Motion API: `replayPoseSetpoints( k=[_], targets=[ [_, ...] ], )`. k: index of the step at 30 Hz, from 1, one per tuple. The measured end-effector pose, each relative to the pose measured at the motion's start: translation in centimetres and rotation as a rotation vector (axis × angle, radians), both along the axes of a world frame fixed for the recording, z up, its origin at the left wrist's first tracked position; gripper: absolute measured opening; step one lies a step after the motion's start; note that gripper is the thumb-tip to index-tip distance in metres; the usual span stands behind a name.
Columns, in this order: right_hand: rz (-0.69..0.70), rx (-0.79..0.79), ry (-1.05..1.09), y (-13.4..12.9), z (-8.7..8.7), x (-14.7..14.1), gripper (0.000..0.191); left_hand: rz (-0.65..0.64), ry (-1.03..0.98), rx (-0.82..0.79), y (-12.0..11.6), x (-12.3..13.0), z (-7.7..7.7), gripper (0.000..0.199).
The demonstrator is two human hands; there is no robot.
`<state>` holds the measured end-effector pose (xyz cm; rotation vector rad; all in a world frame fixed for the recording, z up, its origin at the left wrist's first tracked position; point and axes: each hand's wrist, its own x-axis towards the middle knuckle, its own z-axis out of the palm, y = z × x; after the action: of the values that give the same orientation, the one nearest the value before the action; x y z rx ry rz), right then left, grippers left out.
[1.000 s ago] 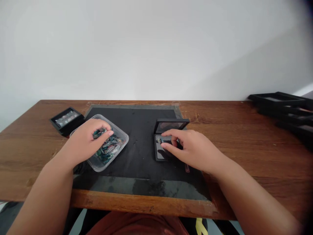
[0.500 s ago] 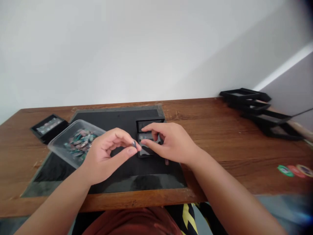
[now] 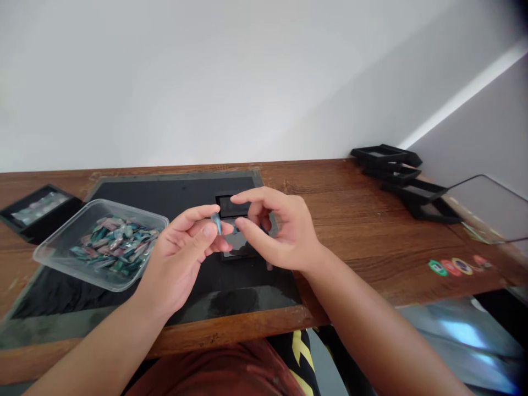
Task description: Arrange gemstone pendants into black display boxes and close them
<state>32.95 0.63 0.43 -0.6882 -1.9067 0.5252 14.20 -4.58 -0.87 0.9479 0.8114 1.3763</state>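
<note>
Between the thumb and fingers of my left hand [image 3: 181,247] is a small glossy blue piece [image 3: 216,223], tapering to a point at its lower end. My right hand [image 3: 282,228] hovers over a small black hinged box [image 3: 233,254] with its lid up; the thumb and index finger are apart with nothing visible between them. Part of the box's inside is hidden by both hands, though a bit of blue shows near my right thumb. To the left stands a clear plastic tub [image 3: 47,253] full of similar teal, pink and grey pieces [image 3: 117,245].
A black mat [image 3: 177,187] lies under the tub and box. Another open black box [image 3: 41,212] with pale pieces stands at far left. Several black trays [image 3: 406,181] are stacked unevenly at back right. Round coloured stickers or chips [image 3: 449,268] lie near the right front edge.
My left hand has turned and drawn slightly left, exposing more of the blue piece. The right hand stays above the box. The whole view has shifted rightward.
</note>
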Motion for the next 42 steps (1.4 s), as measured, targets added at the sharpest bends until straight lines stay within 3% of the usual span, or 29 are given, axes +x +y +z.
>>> replayPoseSetpoints(
  k=[7, 11, 19, 27, 32, 42],
  targets=[
    [0.156, 0.064, -0.028, 0.18, -0.16, -0.23, 0.031, -0.005, -0.049, -0.105, -0.15, 0.62, -0.61, 0.020],
    [0.207, 0.043, -0.077, 0.32, -0.12, -0.29, 0.027, -0.018, 0.010, -0.104, -0.05, 0.65, -0.90, 0.021],
    [0.179, 0.071, -0.080, 0.60, -0.50, -0.16, 0.028, 0.043, 0.050, -0.119, 0.35, 0.31, -1.11, 0.022],
    [0.177, 0.141, -0.128, 0.54, -0.73, -0.11, 0.028, 0.011, 0.044, -0.136, 0.25, 0.27, -0.74, 0.021],
    [0.167, 0.116, -0.174, 0.50, -0.60, 0.07, 0.026, 0.001, 0.046, -0.138, 0.24, 0.28, -0.77, 0.016],
    [0.154, 0.085, -0.241, 0.76, 0.10, 0.69, 0.023, 0.045, 0.126, -0.138, 0.30, 0.39, -0.61, 0.028]
  ],
)
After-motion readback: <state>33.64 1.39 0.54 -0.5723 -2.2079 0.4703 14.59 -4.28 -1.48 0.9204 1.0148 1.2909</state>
